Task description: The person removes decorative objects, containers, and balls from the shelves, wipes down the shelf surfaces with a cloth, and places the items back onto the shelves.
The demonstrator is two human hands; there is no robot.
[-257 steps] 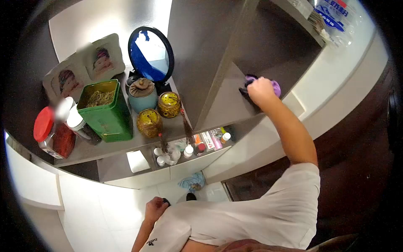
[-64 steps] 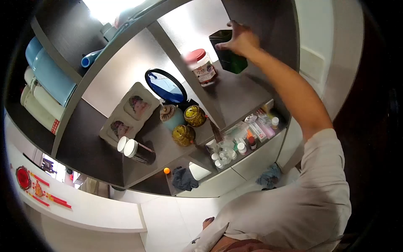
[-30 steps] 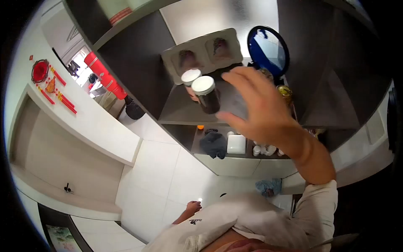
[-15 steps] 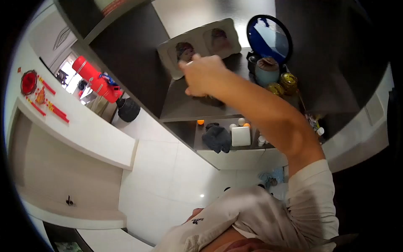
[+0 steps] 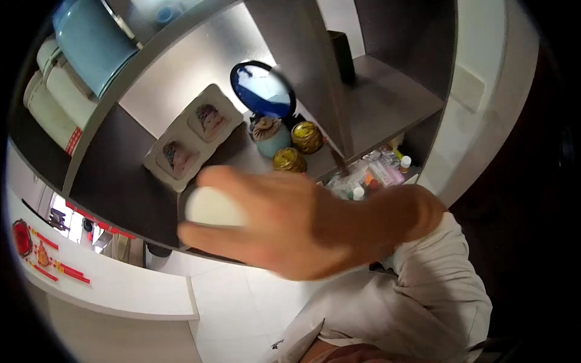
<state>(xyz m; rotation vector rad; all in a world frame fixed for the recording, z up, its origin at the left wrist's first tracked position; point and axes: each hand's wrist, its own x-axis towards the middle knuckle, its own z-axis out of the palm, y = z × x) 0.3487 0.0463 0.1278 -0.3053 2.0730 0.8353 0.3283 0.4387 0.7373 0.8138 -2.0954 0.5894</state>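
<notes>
My right hand [image 5: 272,224] reaches in from the right, blurred by motion, in front of the shelf unit. Its fingers are closed around a smooth, white, rounded object [image 5: 213,207], partly covered by the fingers. What kind of object it is, I cannot make out. Behind the hand, a white double picture frame [image 5: 195,136] with two portraits leans on the shelf. To its right stand a round black-rimmed mirror [image 5: 262,91], a light-blue jar [image 5: 272,140] with a brown cloth-like top, and two gold jars [image 5: 307,137]. My left hand is out of view.
A lower compartment at the right holds clear bags and small bottles [image 5: 359,192]. Dark partition boards [image 5: 302,66] divide the unit. Blue and white containers [image 5: 94,48] stand on the upper-left shelf. White floor tiles [image 5: 224,296] show below.
My right hand has drawn back from the picture frame toward me, and the white object now shows in its grip. The view has turned right, and the left hand's sliver is gone.
</notes>
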